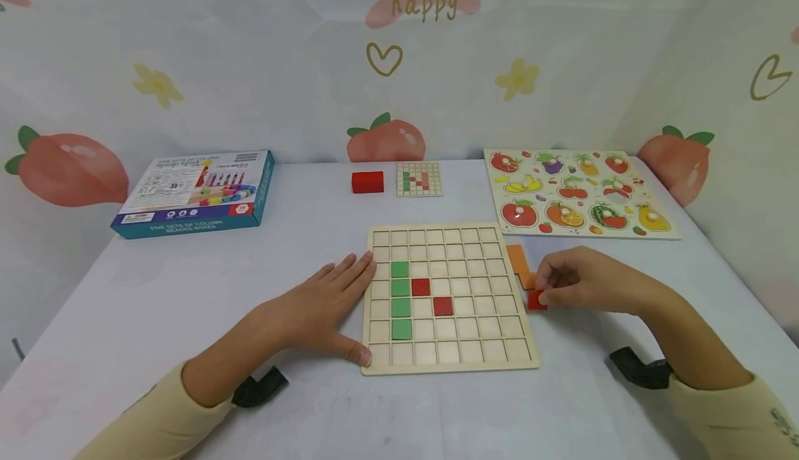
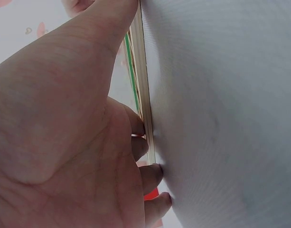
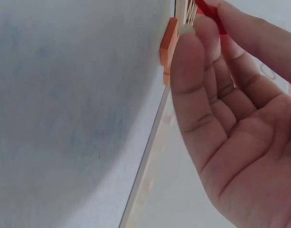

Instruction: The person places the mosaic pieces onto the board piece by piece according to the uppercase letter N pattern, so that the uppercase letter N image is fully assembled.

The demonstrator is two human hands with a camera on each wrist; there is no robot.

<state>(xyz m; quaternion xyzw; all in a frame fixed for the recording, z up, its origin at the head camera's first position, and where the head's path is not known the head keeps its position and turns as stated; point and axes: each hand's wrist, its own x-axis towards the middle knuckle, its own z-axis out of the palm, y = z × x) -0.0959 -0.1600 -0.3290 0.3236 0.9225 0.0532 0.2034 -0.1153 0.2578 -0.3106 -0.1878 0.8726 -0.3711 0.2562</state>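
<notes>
A wooden grid board (image 1: 487,318) lies flat on the table, with a column of several green square tiles (image 1: 401,299) and two red square tiles (image 1: 442,306) in its cells. My left hand (image 1: 312,311) is spread along the board's left edge, its fingertips and thumb touching the rim. Just off the right edge, my right hand (image 1: 583,279) pinches a red square tile (image 1: 535,300) between thumb and fingers. That same red tile (image 3: 212,15) shows at the fingertips in the right wrist view. Orange tiles (image 1: 517,259) lie beside the board, close to this hand.
Behind the board are a red block (image 1: 367,182) and a small pattern card (image 1: 419,180) with a coloured grid. A fruit peg puzzle (image 1: 580,196) lies at the back right. At the back left is a flat toy box (image 1: 193,193). A printed cloth hangs behind the table.
</notes>
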